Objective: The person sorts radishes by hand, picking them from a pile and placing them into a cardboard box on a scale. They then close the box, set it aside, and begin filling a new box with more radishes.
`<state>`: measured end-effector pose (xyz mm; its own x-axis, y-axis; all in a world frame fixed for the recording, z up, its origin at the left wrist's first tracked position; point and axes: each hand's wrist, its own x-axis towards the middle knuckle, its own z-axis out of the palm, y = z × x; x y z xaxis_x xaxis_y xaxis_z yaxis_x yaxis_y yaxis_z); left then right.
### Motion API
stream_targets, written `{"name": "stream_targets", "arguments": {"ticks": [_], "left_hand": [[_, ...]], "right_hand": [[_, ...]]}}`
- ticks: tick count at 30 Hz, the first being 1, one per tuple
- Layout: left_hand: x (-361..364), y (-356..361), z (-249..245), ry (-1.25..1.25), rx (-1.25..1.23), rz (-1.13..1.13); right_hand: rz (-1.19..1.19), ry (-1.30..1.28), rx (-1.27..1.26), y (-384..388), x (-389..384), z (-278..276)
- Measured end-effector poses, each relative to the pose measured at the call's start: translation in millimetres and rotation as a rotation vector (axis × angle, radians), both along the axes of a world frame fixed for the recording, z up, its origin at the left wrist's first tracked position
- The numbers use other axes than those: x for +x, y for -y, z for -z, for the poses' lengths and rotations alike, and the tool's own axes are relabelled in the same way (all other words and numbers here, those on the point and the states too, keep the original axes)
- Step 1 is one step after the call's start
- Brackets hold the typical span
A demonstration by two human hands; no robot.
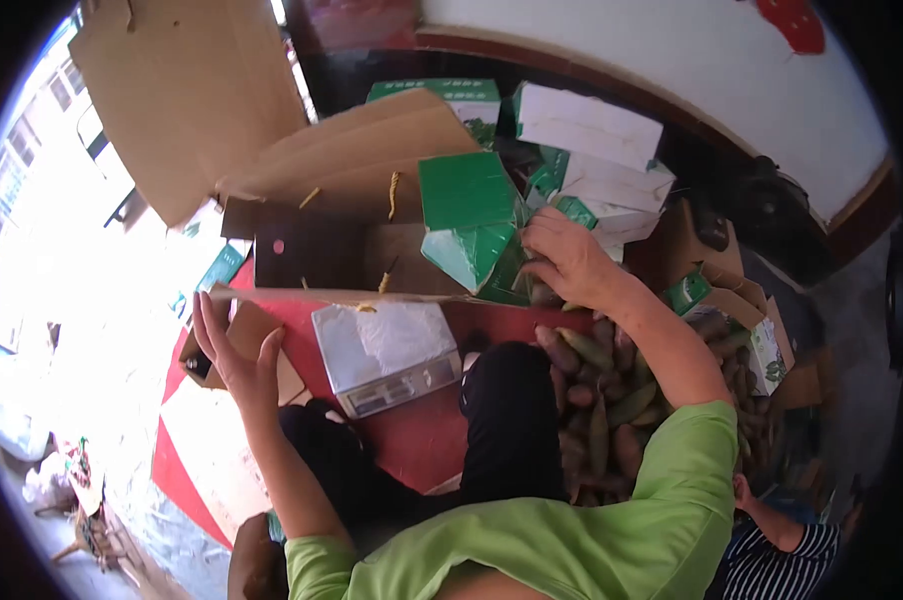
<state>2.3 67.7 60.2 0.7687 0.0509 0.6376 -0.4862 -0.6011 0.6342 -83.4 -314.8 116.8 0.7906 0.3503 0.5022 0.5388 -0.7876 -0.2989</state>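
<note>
In the head view, the person's right hand [570, 258] is at the right edge of a green cardboard carton [469, 205], fingers bent toward the thumb. The fingertips blend into the carton's edge, so whether they are pinched on it I cannot tell. The carton is tilted over the right end of a large, open brown cardboard box [317, 245], and its lower part and contents are hard to make out. The left hand [240, 358] is raised by the near left corner of the large box, fingers up and thumb spread apart from them; whether the fingertips touch the box is unclear.

The near wall of the large box hides part of its floor, and the green carton covers its right end. Short yellow twisted cords [394, 195] show on its walls. Just in front of it, on a red surface [412, 445], sits a boxy silver-grey device [387, 355] under crumpled clear film; the display on its front is too small to read. A small open brown box [247, 335] lies behind the left hand, partly covered by it.

To the right, the forearm and green sleeve cut across a heap of reddish and greenish long tubers [600, 400]. White and green cartons [592, 125] stack up beyond the right hand, overlapping one another. At the lower right, a person in a striped top [784, 560] is mostly cut off. Glare washes out the left side, and the dark lens rim hides the corners.
</note>
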Motion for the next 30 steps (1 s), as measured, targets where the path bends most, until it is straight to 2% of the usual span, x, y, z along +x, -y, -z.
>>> {"name": "stream_targets", "arguments": {"ticks": [2, 4, 5, 7, 8, 10, 12, 14, 16, 18, 19, 21, 22, 24, 28, 29, 30], "left_hand": [[-4, 1, -13, 0.073, 0.244, -0.098], [-8, -4, -17, -0.216, 0.323, 0.094], [-11, -6, -13, -0.237, 0.336, 0.099], [-14, -6, -5, -0.518, 0.313, 0.231], [-16, -5, 1, -0.539, 0.329, 0.244], [-17, 2, 14, -0.328, 0.537, 0.247], [-18, 11, 20, -0.302, 0.585, 0.256], [-19, 20, 23, -0.170, 0.647, 0.233], [-18, 26, 28, -0.179, 0.684, 0.238], [-17, 31, 35, -0.117, 0.751, 0.191], [-15, 35, 42, -0.124, 0.779, 0.182], [-13, 42, 57, -0.167, 0.813, 0.200], [-12, 47, 64, -0.194, 0.838, 0.203], [-13, 54, 69, -0.183, 0.914, 0.172], [-8, 50, 76, -0.217, 0.929, 0.160], [-9, 48, 79, -0.187, 0.917, 0.187], [-9, 48, 81, -0.158, 0.916, 0.205]], "right_hand": [[-0.032, -0.028, -0.016, -6, 8, 14], [-0.049, -0.064, -0.025, -10, 13, 31], [-0.063, -0.084, -0.018, -12, 17, 39], [-0.054, -0.106, -0.003, -10, 26, 64], [-0.040, -0.127, 0.012, -10, 29, 79], [0.014, -0.138, 0.075, -7, 38, 105], [0.071, -0.189, 0.115, -6, 42, 132], [0.130, -0.254, 0.217, -6, 46, 159], [0.159, -0.303, 0.252, -5, 54, 184], [0.172, -0.390, 0.483, -15, 59, 203], [0.187, -0.402, 0.492, -13, 65, 219], [0.109, -0.487, 0.991, -13, 69, 253], [0.135, -0.491, 1.001, -13, 67, 255], [0.341, -0.622, 0.915, -6, 52, 258], [0.461, -0.749, 1.179, 9, 2, 284], [0.484, -0.647, 1.137, 12, -19, 293], [0.575, -0.613, 1.200, 11, -40, 302]]}}
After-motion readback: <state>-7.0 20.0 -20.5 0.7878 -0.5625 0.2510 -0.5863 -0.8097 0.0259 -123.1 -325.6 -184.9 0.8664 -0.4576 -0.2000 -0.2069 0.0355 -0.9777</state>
